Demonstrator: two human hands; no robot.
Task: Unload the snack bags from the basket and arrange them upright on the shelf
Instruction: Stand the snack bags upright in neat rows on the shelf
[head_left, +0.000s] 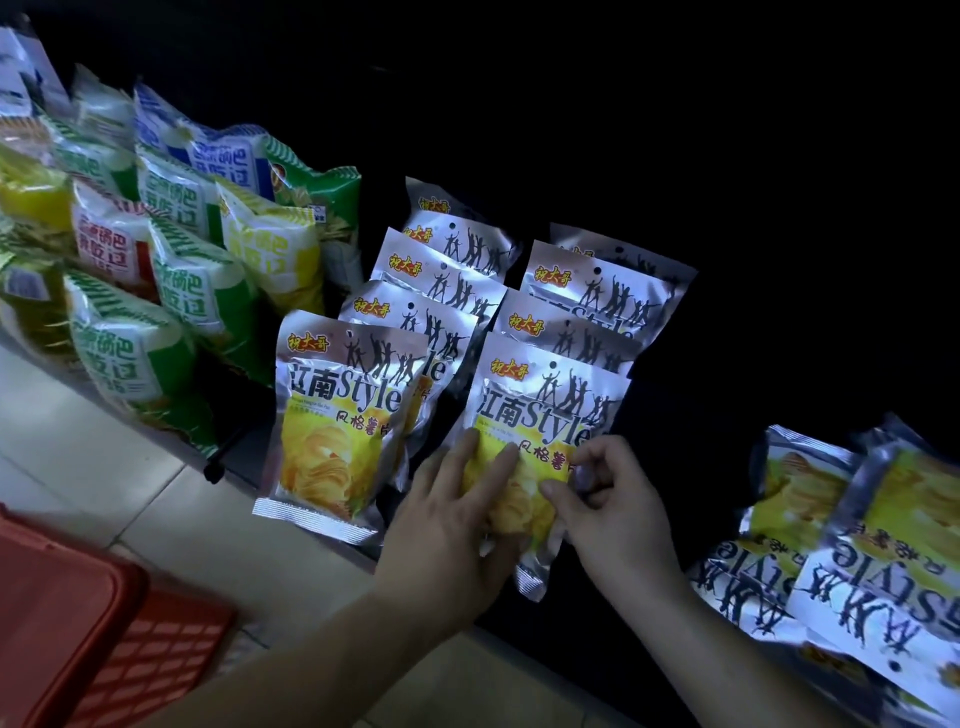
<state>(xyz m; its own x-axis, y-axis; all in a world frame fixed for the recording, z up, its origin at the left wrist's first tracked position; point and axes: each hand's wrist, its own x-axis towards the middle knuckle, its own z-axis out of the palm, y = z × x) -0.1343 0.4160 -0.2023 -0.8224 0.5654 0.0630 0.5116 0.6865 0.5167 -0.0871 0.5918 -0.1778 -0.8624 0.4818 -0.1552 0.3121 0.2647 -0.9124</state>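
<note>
Near the lower centre of the frame both hands work on one silver potato-chip bag (540, 441), the front bag of the right-hand row; the left hand (457, 525) lies flat against its yellow lower face with fingers spread, while the right hand (608, 499) pinches its lower right edge between thumb and curled fingers. The bag stands roughly upright on the dark shelf (779, 208); its bottom seal hangs just past the shelf's front edge. Two rows of matching silver bags (452, 291) already stand behind and to its left; further left stand green and white snack bags (182, 270). At lower right a loose pile of silver bags (852, 561) lies flat and upside down, apparently still to be stood up. The red basket (88, 623) sits at lower left; its contents are out of view, so the arranging looks well along but unfinished.
</note>
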